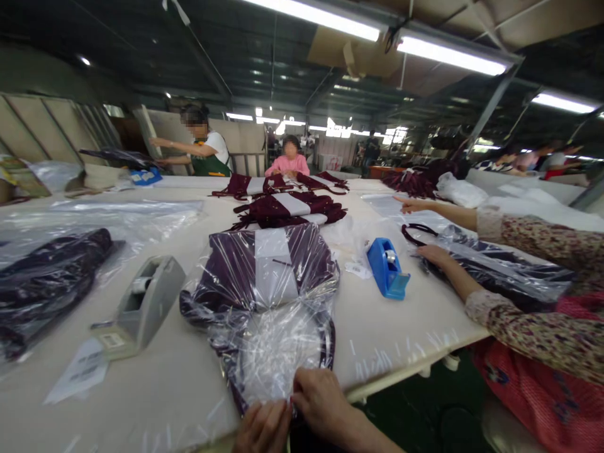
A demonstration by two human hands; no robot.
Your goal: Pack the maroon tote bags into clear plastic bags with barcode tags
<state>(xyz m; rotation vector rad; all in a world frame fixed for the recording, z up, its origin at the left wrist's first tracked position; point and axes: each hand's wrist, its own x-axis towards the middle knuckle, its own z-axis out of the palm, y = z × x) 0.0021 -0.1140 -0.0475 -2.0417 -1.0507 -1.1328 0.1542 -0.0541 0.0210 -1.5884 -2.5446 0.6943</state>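
A dark maroon handbag [226,270] lies in front of me inside a clear plastic bag [278,340], with a pale paper band [275,264] across its middle. The bag's handle [328,333] curves toward me under the plastic. At the near table edge, my left hand [265,425] pinches the end of the plastic. Close against it, my right hand [321,399] has its fingers closed on the same plastic end. A grey tape dispenser [151,302] stands to the left, a blue tape dispenser [384,267] to the right.
More maroon bags [292,207] lie beyond mine. A wrapped dark bag [51,277] is at the left on plastic sheets. On the right, a co-worker's hands [434,255] rest by another wrapped bag [509,270]. Printed labels [82,371] lie on the table [377,340]. Two people are across it.
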